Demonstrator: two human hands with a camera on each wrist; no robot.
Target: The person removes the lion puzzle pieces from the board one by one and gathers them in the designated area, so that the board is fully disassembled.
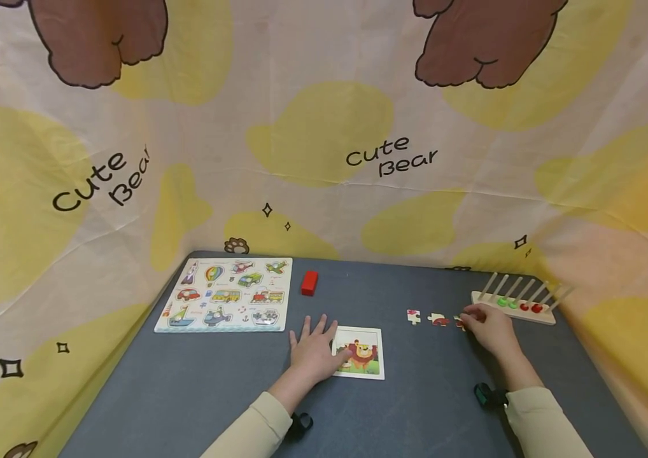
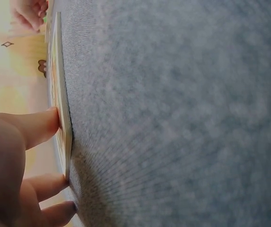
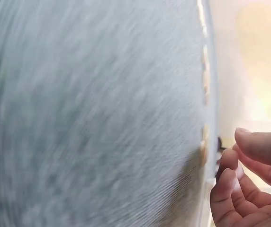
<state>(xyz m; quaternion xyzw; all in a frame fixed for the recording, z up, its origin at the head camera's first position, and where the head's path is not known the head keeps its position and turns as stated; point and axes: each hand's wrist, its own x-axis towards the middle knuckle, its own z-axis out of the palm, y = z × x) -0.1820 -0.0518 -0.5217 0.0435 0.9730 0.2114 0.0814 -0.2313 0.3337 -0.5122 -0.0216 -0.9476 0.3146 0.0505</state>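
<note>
A small white-framed jigsaw puzzle [image 1: 382,356] with a lion picture lies on the dark table. My left hand [image 1: 314,351] rests on its left side, fingers spread, with the thumb over the picture. In the left wrist view, the thumb [image 2: 43,125] touches the thin board [image 2: 65,123]. Right of the puzzle, loose jigsaw pieces lie in a row: one pink and white [image 1: 413,317], one red and white [image 1: 438,320], and a third [image 1: 459,322] partly covered by my right hand [image 1: 491,327]. That hand's fingers are loosely curled beside the third piece; nothing shows between them.
A picture board with vehicles [image 1: 226,296] lies at the back left, and a red block [image 1: 309,283] stands beside it. Behind my right hand is a wooden peg rack [image 1: 544,316] with green and red beads. A printed cloth [image 1: 312,133] hangs along the table's back edge.
</note>
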